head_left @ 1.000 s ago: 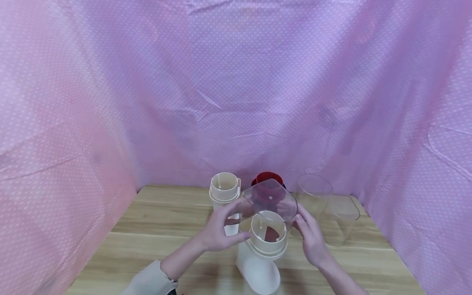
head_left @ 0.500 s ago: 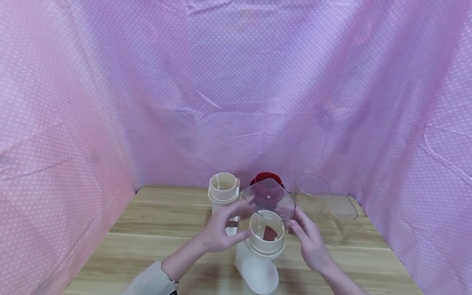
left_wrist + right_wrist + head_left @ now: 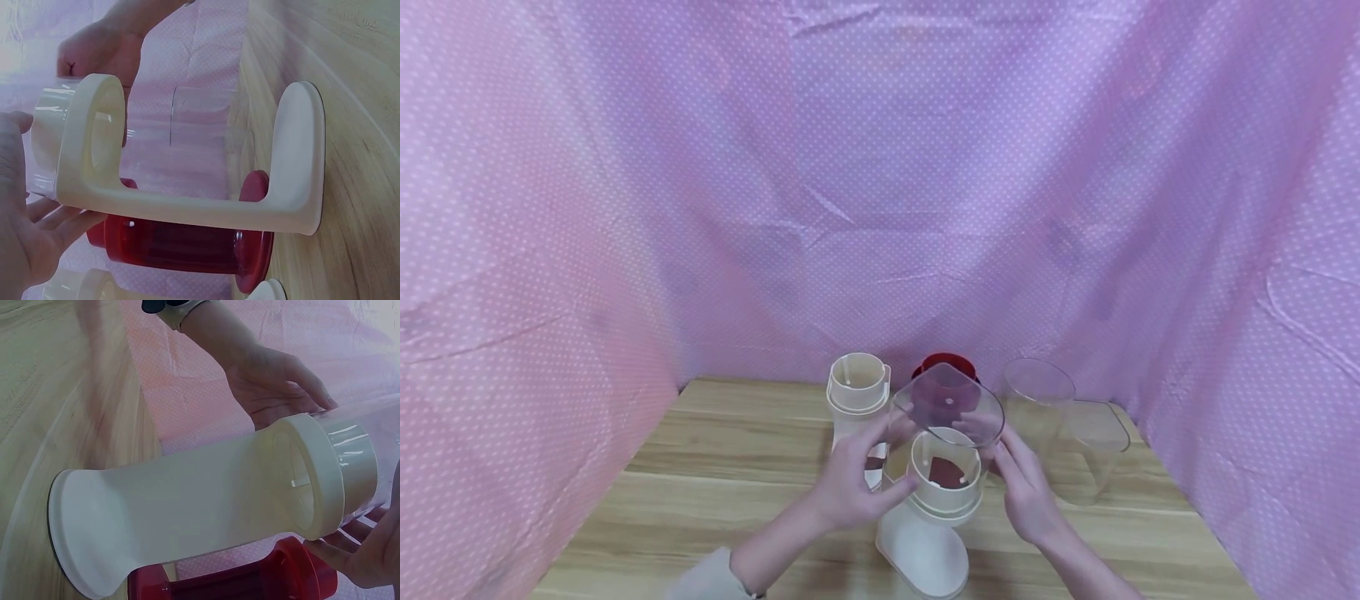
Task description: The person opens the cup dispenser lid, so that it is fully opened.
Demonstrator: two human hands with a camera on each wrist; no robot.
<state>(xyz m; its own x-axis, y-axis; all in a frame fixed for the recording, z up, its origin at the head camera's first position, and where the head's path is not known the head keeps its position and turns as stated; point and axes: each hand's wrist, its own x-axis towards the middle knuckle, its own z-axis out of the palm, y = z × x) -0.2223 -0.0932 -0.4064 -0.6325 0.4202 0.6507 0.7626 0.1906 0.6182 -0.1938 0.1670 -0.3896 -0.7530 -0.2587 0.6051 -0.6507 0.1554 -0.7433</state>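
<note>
A clear plastic container (image 3: 953,412) with a rounded square rim sits over the raised collar of a white stand (image 3: 928,550). In the head view my left hand (image 3: 850,483) grips the container's left side, its thumb toward me near the collar. The fingers of my right hand (image 3: 1030,492) hold the opposite side. In the right wrist view the white stand (image 3: 187,500) stands on the table, and the container (image 3: 387,431) surrounds its collar. Fingers of the left hand (image 3: 47,231) reach around the lower part of the container in the left wrist view. Dark red shows through the collar's opening.
A second cream-white stand (image 3: 857,392) is at the back left. Behind the held container is a red stand (image 3: 942,360). Two more clear containers, a rounder one (image 3: 1037,392) and a squarer one (image 3: 1097,429), stand right on the wooden table (image 3: 700,467). A pink dotted cloth (image 3: 880,208) encloses the table.
My left hand has shifted slightly toward the right and its thumb now lies closer against the collar. The right hand stays nearly in place. More dark red shows through the collar.
</note>
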